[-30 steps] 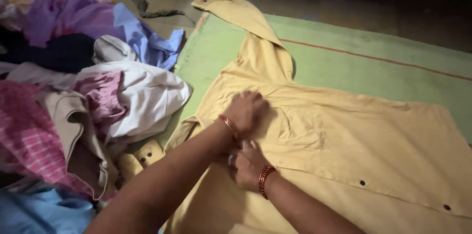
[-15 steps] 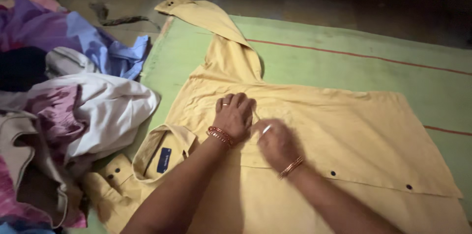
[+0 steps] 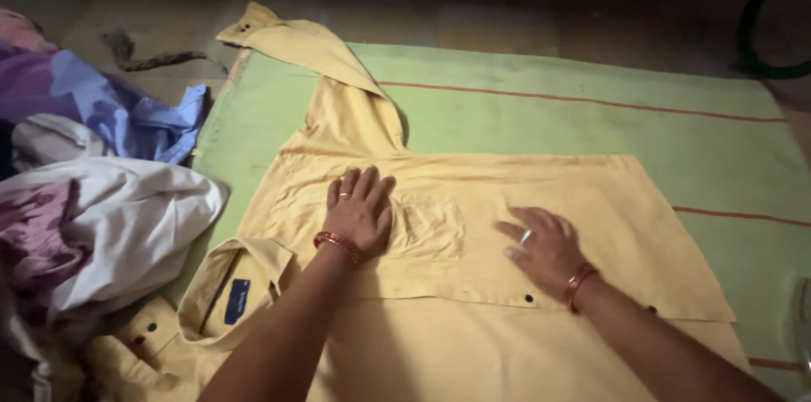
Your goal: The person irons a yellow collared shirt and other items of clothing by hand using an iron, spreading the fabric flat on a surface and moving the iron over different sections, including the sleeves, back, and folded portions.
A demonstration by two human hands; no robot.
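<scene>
Left hand [image 3: 359,214], near the middle: palm down, fingers spread wide, gripping nothing, pressing flat on the chest of the yellow shirt [image 3: 541,191], just beside the chest pocket [image 3: 427,226]. Right hand [image 3: 545,246]: likewise open and empty, fingers loosely fanned, resting on the same panel further right, close above the buttoned front edge [image 3: 528,298]. Red bangles on both wrists.

Nearest the camera: the lower front panel running out under both forearms. At the lower left, the collar [image 3: 241,284] with its blue label turned up, and beside it a crumpled near sleeve [image 3: 139,339], not yet laid straight.

Judging by how things lie: spreading and smoothing mostly done across the body, which sits flat and nearly free of wrinkles apart from the pocket; no fold yet made, as far as can be seen, and both sleeves left to deal with.

Shirt spread front up on the green mat [image 3: 591,115]. Long axis left to right across the view: collar end pointing left, toward the pile of clothes [image 3: 110,225], hem end pointing right.

Further off: far sleeve [image 3: 321,56] stretching away from the shoulder toward the upper left, its cuff lying past the mat's edge. Beyond the pile, a blue garment [image 3: 135,119] on the dim floor.
</scene>
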